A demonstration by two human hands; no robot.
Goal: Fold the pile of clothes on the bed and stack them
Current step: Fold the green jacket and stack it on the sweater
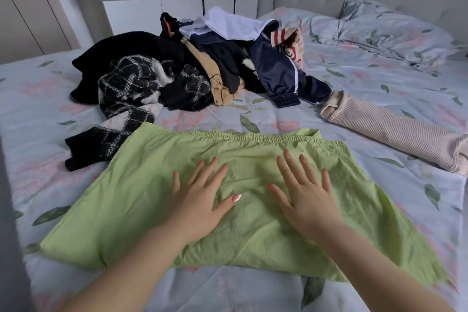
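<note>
Two hands lie flat on a light green garment [126, 197] that is spread over the lower middle of the frame, on the flowered bed [367, 88]. Its gathered elastic waistband [240, 138] runs along the far edge. The cloth looks thin, soft and light, with fine creases, so it should slide and bunch easily under a push and will not hold a fold unless it is pressed down. The corners of the waistband or the two side edges look like the best places to take hold, since a pinch there would lift a whole side over cleanly. The left hand [200, 200] and the right hand [306, 200] sit side by side near the garment's middle, palms down with fingers straight and fanned apart, pressing the fabric and gripping nothing. Both forearms reach in from the bottom edge. The unfolded pile of clothes [192, 66], mostly dark pieces, sits in the upper middle of the frame, well apart from the hands. A pink striped garment [395, 134], already folded long, lies at the right.
</note>
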